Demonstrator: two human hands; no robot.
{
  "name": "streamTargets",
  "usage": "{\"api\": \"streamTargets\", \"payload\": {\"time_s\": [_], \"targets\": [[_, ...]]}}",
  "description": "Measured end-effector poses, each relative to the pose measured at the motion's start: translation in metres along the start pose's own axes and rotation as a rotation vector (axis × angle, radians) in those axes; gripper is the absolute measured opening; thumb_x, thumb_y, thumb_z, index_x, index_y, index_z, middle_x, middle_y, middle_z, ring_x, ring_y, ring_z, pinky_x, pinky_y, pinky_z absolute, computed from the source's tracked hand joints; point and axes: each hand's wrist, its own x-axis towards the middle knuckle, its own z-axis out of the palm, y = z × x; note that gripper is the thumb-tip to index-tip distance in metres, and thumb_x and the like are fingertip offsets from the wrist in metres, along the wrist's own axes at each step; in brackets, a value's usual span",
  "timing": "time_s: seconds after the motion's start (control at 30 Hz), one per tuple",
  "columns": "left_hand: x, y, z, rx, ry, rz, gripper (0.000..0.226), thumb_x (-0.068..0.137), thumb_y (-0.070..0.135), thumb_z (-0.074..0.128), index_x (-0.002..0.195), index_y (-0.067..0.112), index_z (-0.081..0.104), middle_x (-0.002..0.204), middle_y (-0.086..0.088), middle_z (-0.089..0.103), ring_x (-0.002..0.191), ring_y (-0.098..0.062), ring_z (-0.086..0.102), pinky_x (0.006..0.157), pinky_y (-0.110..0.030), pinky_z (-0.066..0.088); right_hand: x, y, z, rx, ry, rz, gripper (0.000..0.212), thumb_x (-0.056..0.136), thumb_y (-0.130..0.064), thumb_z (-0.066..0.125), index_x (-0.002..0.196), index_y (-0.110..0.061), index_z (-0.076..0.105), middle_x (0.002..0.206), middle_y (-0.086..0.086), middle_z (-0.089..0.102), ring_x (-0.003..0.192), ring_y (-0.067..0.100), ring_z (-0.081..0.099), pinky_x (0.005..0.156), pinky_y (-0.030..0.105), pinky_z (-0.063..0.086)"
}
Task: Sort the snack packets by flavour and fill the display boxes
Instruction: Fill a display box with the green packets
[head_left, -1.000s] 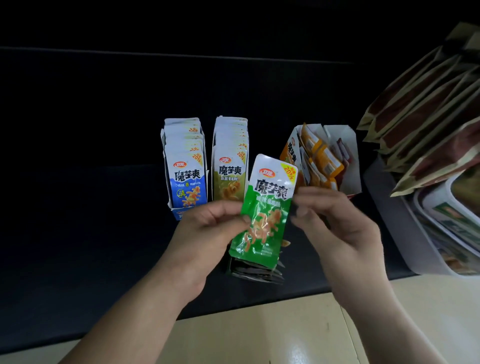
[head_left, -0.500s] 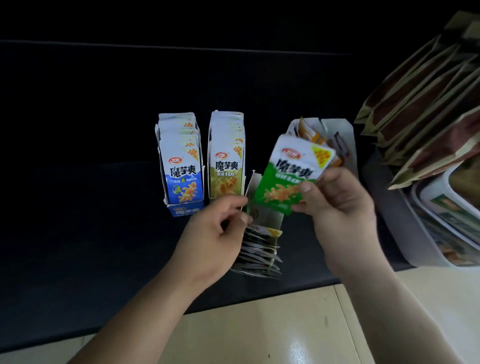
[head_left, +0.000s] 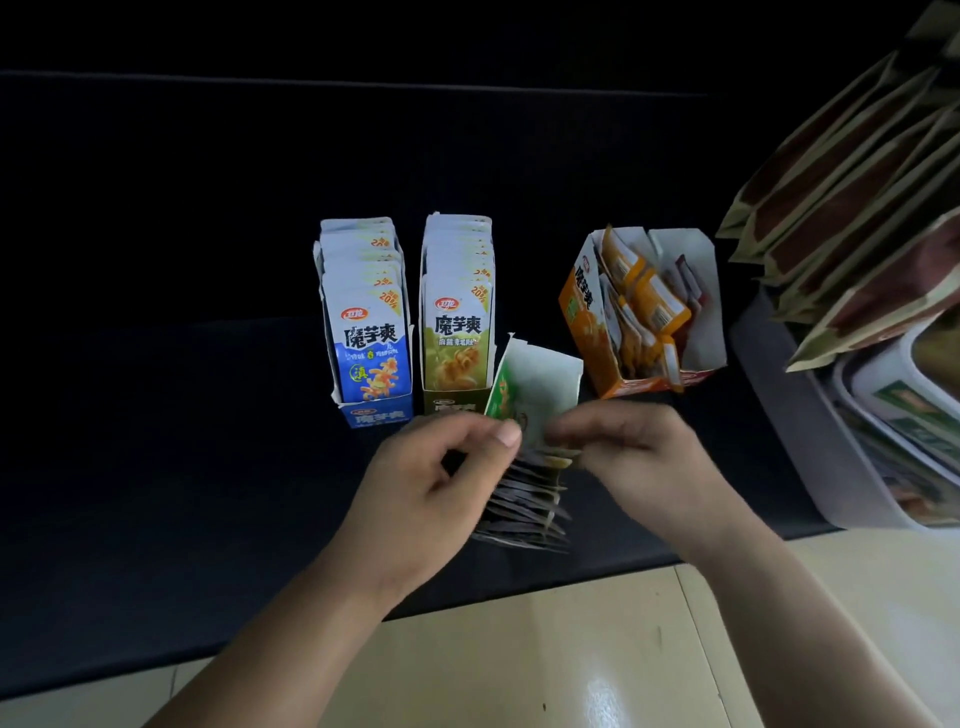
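A table draped in black cloth fills the view, dark behind it, with pale glossy floor along its near edge.

My left hand is curled. Its thumb and forefinger pinch the left wall of the green box, I judge to steady it and hold a gap open. My right hand is blurred. Its forefinger and thumb seem to pinch the top edge of a green packet, lowering it into that box. The two hands almost meet over it.

The green box sits nearest me, its white inner back wall standing up. Inside, a row of packets stands on edge, tightly packed, so only dark thin tops show. The box looks nearly full.

Just behind and to the left stands the olive box, filled front to back with upright olive packets facing me. Beside it on the left, the blue box holds blue packets the same way. Both look finished.

Behind and to the right, set apart, the orange box is part filled. A few orange packets lean loosely in it, with something dark red at the back that I cannot identify.

At the far right a grey bin holds brown bags fanned out above it.
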Motion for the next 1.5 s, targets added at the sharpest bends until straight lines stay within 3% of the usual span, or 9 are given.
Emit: {"api": "streamTargets", "payload": {"time_s": [0.17,0.37,0.63,0.8,0.93,1.07,1.2,1.4,1.5], "targets": [[0.007,-0.012,0.006,0.067,0.067,0.021,0.012,0.092,0.016,0.075,0.087,0.026,0.08,0.095,0.01,0.067,0.088,-0.011,0.067,0.079,-0.023,0.054,0.023,-0.024,-0.005,-0.034,0.089,-0.013,0.007,0.092,-0.032,0.077,0.093,-0.025,0.08,0.076,-0.01,0.075,0.067,0.001,0.067,0.058,0.014,0.048],[0.003,-0.014,0.006,-0.006,0.094,-0.054,0.017,0.089,0.013,0.078,0.08,0.028,0.078,0.087,0.01,0.067,0.074,-0.005,0.064,0.068,-0.016,0.049,0.051,-0.046,0.021,-0.347,-0.113,0.192,0.051,0.081,-0.069,0.075,0.085,-0.018,0.077,0.053,0.005,0.067,0.043,0.014,0.065,0.045,0.025,0.047],[-0.004,-0.011,0.005,-0.116,0.084,-0.121,0.002,0.087,0.026,0.081,0.088,0.027,0.079,0.083,0.005,0.073,0.074,-0.01,0.068,0.066,-0.016,0.053,0.055,-0.047,0.035,-0.105,0.02,0.354,0.023,0.093,-0.012,0.069,0.098,0.01,0.07,0.045,0.008,0.046,0.027,0.012,0.043,0.036,0.016,0.034],[-0.003,-0.01,0.007,-0.111,0.092,-0.112,0.005,0.085,0.022,0.084,0.084,0.025,0.08,0.075,0.008,0.07,0.066,-0.002,0.062,0.061,-0.013,0.048,0.039,-0.043,0.041,-0.008,0.095,0.325,0.011,0.089,-0.024,0.08,0.083,-0.016,0.075,0.05,0.006,0.063,0.035,0.01,0.054,0.051,0.029,0.056],[-0.001,-0.013,0.004,-0.058,0.113,-0.092,0.006,0.087,0.025,0.081,0.082,0.024,0.079,0.081,0.004,0.072,0.073,-0.012,0.067,0.066,-0.02,0.054,0.025,-0.045,0.026,0.079,0.168,0.235,0.016,0.092,-0.024,0.079,0.081,-0.015,0.071,0.066,0.008,0.066,0.042,0.012,0.057,0.043,0.023,0.048],[0.003,-0.011,0.003,-0.017,0.072,-0.088,0.031,0.097,0.035,0.068,0.075,0.013,0.072,0.07,0.004,0.062,0.064,-0.009,0.056,0.061,-0.027,0.047,0.004,-0.036,0.012,0.279,0.31,0.091,0.018,0.095,-0.018,0.068,0.089,-0.005,0.056,0.097,0.026,0.065,0.094,0.043,0.069,0.081,0.06,0.06],[0.01,0.006,0.005,-0.097,0.085,-0.148,0.01,0.096,0.03,0.071,0.09,0.026,0.077,0.075,0.012,0.071,0.068,0.0,0.061,0.066,-0.009,0.046,-0.012,-0.036,0.007,0.65,0.384,0.004,0.012,0.106,-0.007,0.053,0.099,0.003,0.05,0.105,0.024,0.071,0.099,0.03,0.076,0.076,0.037,0.065],[0.017,0.026,0.008,-0.318,0.076,-0.187,0.018,0.09,0.026,0.076,0.108,0.027,0.074,0.097,0.008,0.08,0.095,-0.007,0.075,0.083,-0.02,0.053,-0.012,-0.03,0.01,0.885,0.361,0.008,0.002,0.104,-0.006,0.054,0.103,-0.005,0.053,0.104,0.018,0.073,0.105,0.037,0.074,0.08,0.04,0.064],[0.024,0.029,0.003,-0.402,0.161,-0.169,0.023,0.089,0.018,0.077,0.11,0.027,0.072,0.096,0.002,0.079,0.087,-0.007,0.073,0.071,-0.024,0.051,-0.011,-0.025,0.014,0.851,0.358,0.052,0.011,0.1,0.001,0.059,0.111,0.001,0.054,0.103,0.018,0.076,0.101,0.037,0.075,0.076,0.04,0.065]]}}
